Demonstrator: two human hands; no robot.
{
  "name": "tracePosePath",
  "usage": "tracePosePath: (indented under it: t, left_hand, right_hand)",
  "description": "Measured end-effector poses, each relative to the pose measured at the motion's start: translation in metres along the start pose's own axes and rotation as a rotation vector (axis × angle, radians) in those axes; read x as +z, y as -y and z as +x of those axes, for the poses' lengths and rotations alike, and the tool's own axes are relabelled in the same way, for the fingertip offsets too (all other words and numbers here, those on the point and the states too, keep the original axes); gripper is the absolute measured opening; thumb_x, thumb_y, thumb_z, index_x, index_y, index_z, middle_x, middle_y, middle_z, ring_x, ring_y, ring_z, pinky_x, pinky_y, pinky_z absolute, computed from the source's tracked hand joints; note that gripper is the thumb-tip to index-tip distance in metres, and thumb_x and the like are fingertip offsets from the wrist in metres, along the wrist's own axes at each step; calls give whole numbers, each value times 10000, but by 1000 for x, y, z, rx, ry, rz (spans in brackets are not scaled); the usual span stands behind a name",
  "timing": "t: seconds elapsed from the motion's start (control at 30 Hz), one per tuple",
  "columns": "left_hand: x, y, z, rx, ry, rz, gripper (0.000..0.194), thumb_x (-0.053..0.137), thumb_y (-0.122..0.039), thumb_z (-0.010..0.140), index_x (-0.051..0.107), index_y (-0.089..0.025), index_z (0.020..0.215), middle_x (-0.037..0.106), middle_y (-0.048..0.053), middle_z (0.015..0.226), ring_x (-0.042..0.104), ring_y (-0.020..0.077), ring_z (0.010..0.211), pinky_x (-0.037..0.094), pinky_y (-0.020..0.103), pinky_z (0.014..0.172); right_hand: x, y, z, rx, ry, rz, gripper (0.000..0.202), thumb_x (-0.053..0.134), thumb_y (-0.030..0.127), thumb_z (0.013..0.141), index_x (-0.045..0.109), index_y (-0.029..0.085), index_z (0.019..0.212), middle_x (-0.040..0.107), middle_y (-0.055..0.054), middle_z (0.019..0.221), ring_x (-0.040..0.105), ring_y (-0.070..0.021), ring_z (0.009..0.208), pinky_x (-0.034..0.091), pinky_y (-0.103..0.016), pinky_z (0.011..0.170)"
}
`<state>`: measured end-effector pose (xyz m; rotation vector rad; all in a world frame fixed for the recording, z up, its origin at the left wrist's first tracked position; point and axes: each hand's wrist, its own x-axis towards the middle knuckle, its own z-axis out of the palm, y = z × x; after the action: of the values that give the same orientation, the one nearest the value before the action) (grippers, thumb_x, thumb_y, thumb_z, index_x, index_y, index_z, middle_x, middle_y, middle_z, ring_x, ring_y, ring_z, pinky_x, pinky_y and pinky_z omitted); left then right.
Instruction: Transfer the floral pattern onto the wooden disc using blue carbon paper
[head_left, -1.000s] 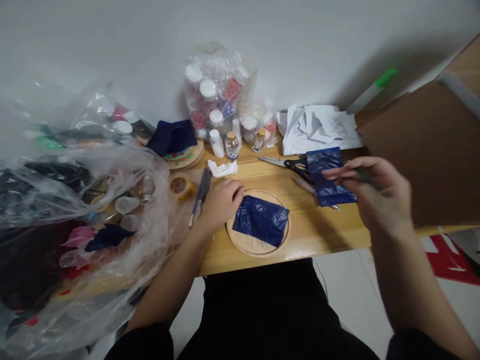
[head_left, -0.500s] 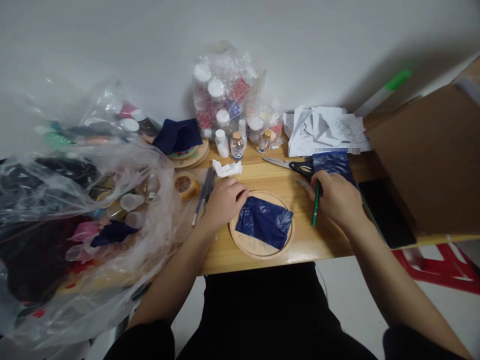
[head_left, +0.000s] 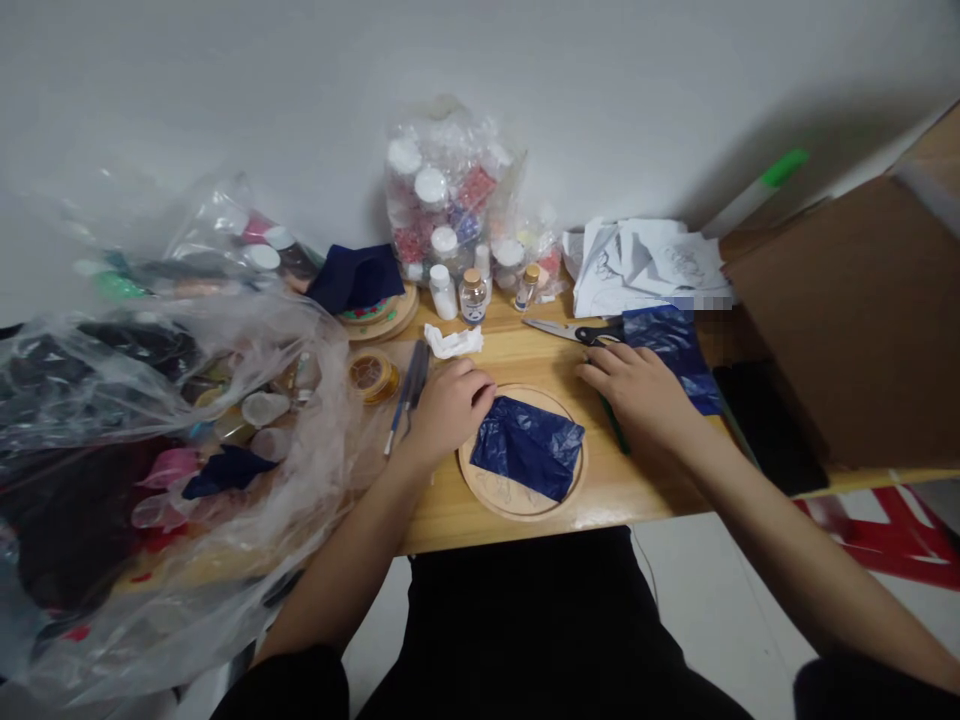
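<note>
A round wooden plate [head_left: 480, 482] lies near the table's front edge, with a dark blue sheet [head_left: 529, 447] on it and faint drawn lines below the sheet. My left hand [head_left: 452, 408] rests at the plate's upper left rim, its fingers curled, and what they may hold is hidden. Right of the plate, my right hand [head_left: 637, 392] lies over the table with its fingers spread. A green pencil [head_left: 616, 428] lies partly beneath that hand. Just beyond are black-handled scissors [head_left: 559, 328] and a second blue sheet [head_left: 675, 350].
Clear plastic bags [head_left: 315, 400] with cups spread over the left side. Tweezers [head_left: 409, 395], a wire spool [head_left: 373, 376] and crumpled tissue [head_left: 454, 341] lie beside my left hand. Small bottles [head_left: 473, 298] and papers [head_left: 645, 265] stand behind; a cardboard box [head_left: 847, 320] is at right.
My right hand has moved left and opened out of its grip on the green pencil, which now lies lower under the hand. My left hand has hardly moved.
</note>
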<state>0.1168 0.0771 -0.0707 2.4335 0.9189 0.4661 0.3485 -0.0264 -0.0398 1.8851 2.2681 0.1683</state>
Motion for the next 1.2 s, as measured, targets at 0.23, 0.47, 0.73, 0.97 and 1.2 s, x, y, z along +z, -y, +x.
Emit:
tracePosePath:
  t: [0.23, 0.47, 0.73, 0.97, 1.2]
  left_hand:
    - [0, 1, 0, 6, -21, -1, 187, 509, -188, 868, 660, -180, 757, 604, 39, 791, 574, 167, 784, 464, 315, 749]
    - [-2, 2, 1, 0, -47, -11, 178, 520, -154, 856, 645, -166, 729, 608, 37, 775, 585, 157, 763, 467, 289, 721]
    - [-2, 2, 2, 2, -55, -9, 173, 523, -155, 851, 651, -180, 737, 616, 34, 770, 584, 151, 745, 469, 289, 708]
    - [-2, 3, 2, -7, -45, -9, 183, 521, -167, 854, 655, -184, 730, 613, 34, 761, 586, 162, 751, 469, 301, 716]
    - [-3, 1, 2, 6, -43, -1, 177, 522, -153, 850, 650, -173, 730, 610, 35, 769, 583, 159, 749, 465, 289, 700]
  right_hand:
    - [4, -2, -4, 204, -40, -43, 289, 430, 193, 879, 562, 164, 1134, 644, -109, 1000, 528, -230, 851, 313, -323, 710]
    - [5, -14, 0, 206, 23, 29, 291, 417, 150, 864, 565, 128, 1113, 685, -121, 933, 595, -223, 843, 349, -308, 717]
    - [2, -19, -1, 155, 31, 135, 282, 431, 143, 851, 605, 177, 1070, 688, -75, 847, 626, -188, 771, 426, -290, 704]
    - [-15, -49, -12, 407, -398, 877, 286, 358, 269, 862, 597, 186, 996, 662, -72, 885, 638, -188, 804, 499, -326, 722]
    - [-20, -78, 29, 720, -370, 461, 387, 558, 462, 772, 552, 150, 1000, 618, -149, 920, 592, -272, 850, 446, -403, 734]
